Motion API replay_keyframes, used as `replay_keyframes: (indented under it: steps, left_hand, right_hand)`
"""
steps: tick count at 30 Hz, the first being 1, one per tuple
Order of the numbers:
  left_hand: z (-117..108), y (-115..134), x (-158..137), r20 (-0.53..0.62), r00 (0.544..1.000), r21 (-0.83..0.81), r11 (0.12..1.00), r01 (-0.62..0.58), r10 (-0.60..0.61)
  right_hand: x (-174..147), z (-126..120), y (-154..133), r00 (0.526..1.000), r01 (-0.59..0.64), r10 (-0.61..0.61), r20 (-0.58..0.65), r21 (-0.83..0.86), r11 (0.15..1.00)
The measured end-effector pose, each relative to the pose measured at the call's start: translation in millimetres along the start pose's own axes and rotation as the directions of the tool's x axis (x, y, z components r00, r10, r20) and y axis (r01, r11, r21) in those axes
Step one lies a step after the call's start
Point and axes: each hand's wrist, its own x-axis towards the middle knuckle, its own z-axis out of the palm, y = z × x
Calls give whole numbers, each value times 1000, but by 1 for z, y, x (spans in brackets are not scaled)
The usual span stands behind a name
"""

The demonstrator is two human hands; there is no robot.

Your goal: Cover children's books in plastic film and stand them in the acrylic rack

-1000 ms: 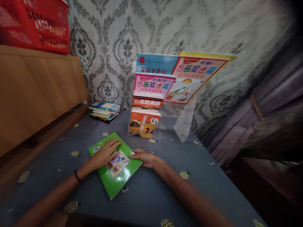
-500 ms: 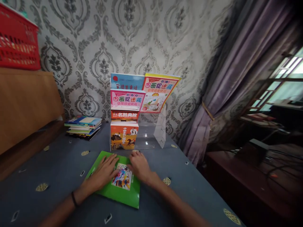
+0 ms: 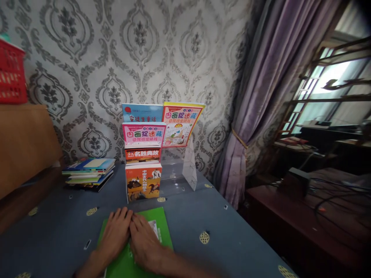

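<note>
You are laying both hands palm down on the green book [image 3: 123, 264], which is lying flat on the table right in front of you, below the rack. Your left hand [image 3: 116, 231] is reaching forward with fingers extended and close together; your right hand [image 3: 146, 244] is angling inward, its fingertips meeting the left's and its back hiding part of the cover picture. Neither hand is closing round anything; both are just resting on the cover. The blue-grey tablecloth [image 3: 223, 247] is showing yellow pineapple-like prints, and patterned wallpaper [image 3: 185, 73] is rising behind it. A purple curtain [image 3: 246, 135] is hanging at the right, gathered by a tie. A loose stack of books [image 3: 88, 173] is sitting at the left rear, near a wooden cabinet [image 3: 26, 146] that is bearing a red basket [image 3: 11, 73]; its contents are not showing clearly. The clear rack [image 3: 189, 168] is holding, on its left side, orange, red-titled, pink and blue books in rising tiers, with a yellow-edged book [image 3: 181, 125] leaning at upper right.
</note>
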Motion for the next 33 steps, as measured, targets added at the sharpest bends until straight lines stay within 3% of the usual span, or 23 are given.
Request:
replay_keyframes:
  steps: [5, 12, 17, 20, 23, 25, 29, 33]
  left_hand:
    - [13, -3, 0, -53, 999, -12, 1000, 8, -8]
    - [8, 0, 0, -59, 997, -23, 999, 44, -45]
    - [11, 0, 0, -139, 990, -59, 998, 13, -21]
    - [22, 4, 3, -209, 972, -48, 991, -122, 110]
    - [34, 13, 6, -234, 919, -82, 936, -342, 316]
    - [35, 18, 7, -226, 895, -131, 898, -420, 385]
    - [24, 14, 2, -148, 930, -237, 901, -362, 335]
    - [15, -15, -13, -70, 973, -250, 941, -229, 218]
  right_hand:
    - [-7, -4, 1, 998, -13, 17, -57, 61, 998]
    - [-40, -42, 19, 980, -185, 187, -61, 42, 982]
    - [-53, -48, 30, 959, -280, 280, -54, -1, 960]
    - [-53, -46, 31, 958, -281, 280, -61, 7, 960]
    - [-52, -45, 30, 959, -278, 278, -57, -4, 960]
    - [-51, -45, 30, 961, -274, 272, -54, -25, 961]
    - [-48, -44, 32, 966, -256, 253, -53, -83, 963]
    - [-45, -35, 40, 971, -235, 229, -66, -117, 965]
